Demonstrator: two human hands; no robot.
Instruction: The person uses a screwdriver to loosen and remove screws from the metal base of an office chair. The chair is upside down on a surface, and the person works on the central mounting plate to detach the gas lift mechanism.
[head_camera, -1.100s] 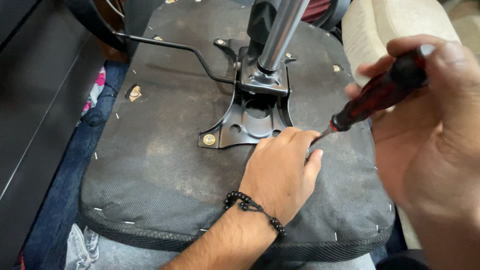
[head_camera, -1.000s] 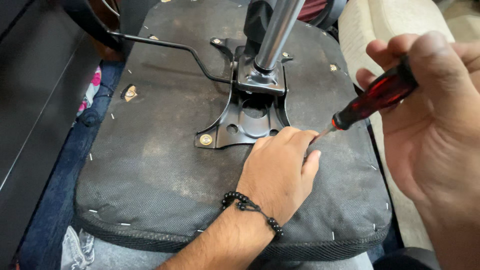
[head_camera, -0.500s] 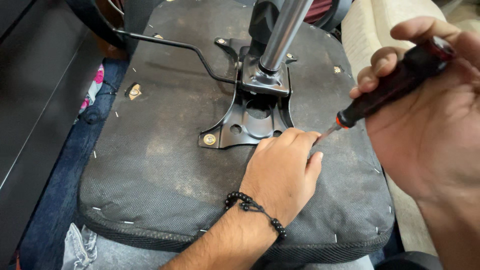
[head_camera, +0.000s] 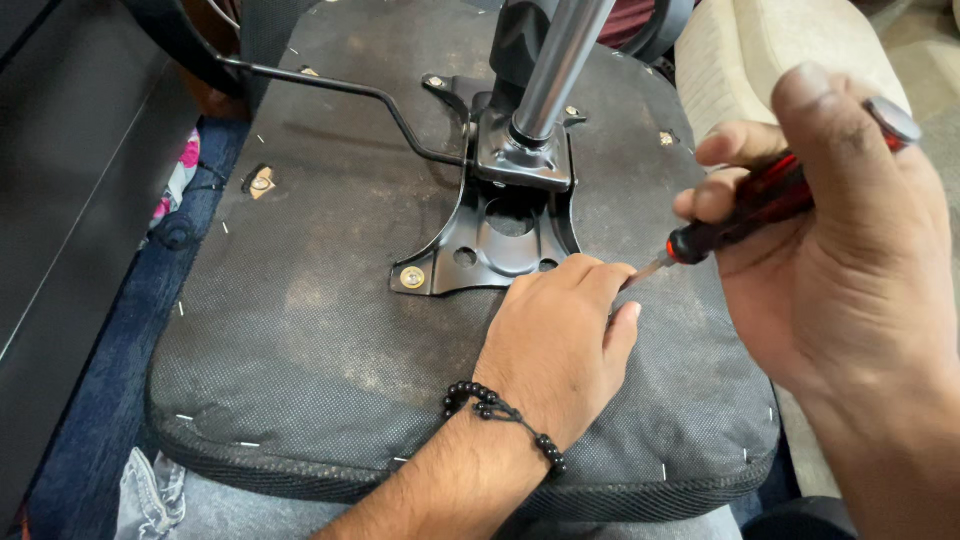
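An upturned office chair seat (head_camera: 300, 330) with dark fabric underside lies across my lap. A black metal mounting plate (head_camera: 490, 240) is bolted to it, with a chrome gas cylinder (head_camera: 555, 60) rising from it. My right hand (head_camera: 850, 270) grips a screwdriver (head_camera: 760, 205) with a red-and-black handle, its tip angled down to the plate's near right corner. My left hand (head_camera: 560, 345), with a black bead bracelet at the wrist, rests on the fabric and covers that corner, fingertips pinched around the screwdriver tip. The screw there is hidden.
A brass-coloured bolt (head_camera: 412, 277) shows at the plate's near left corner. A black lever rod (head_camera: 340, 90) runs off to the left. A beige cushion (head_camera: 770, 60) lies at the right, a dark cabinet side (head_camera: 70, 170) at the left.
My right hand has shifted its hold and turned the screwdriver handle back and forth. My left hand has stayed on the plate's corner.
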